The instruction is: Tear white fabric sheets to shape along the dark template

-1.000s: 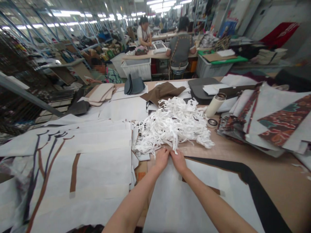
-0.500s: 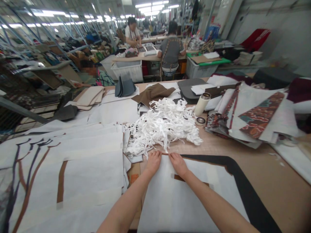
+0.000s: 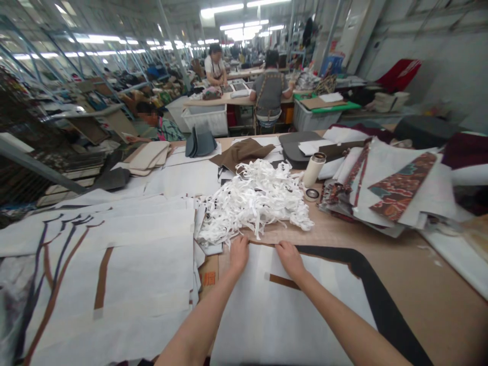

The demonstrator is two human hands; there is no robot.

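Observation:
A white-backed fabric panel (image 3: pixel 255 310) with a narrow brown edge and a brown strip (image 3: pixel 284 281) on it lies in front of me, over a dark grey board (image 3: pixel 377 295). At the panel's far edge, my left hand (image 3: pixel 239 254) grips its left part, fingers curled over the border. My right hand (image 3: pixel 290 259) pinches the same edge a short way to the right. Bare border shows between the two hands. The fingertips of both are partly hidden. Just beyond them lies a tangled heap of white strips (image 3: pixel 259 198).
Stacked white panels (image 3: pixel 148 274) with brown and dark strips lie at left. Behind the heap are brown cloth (image 3: pixel 244 152) and a cream bottle (image 3: pixel 314 170), its lid (image 3: pixel 311 194) nearby. Patterned pieces (image 3: pixel 400 188) are piled at right. Several people work farther back.
My hands have moved a little farther apart along the panel's far edge, the right one shifting right. The view has tilted and shifted slightly.

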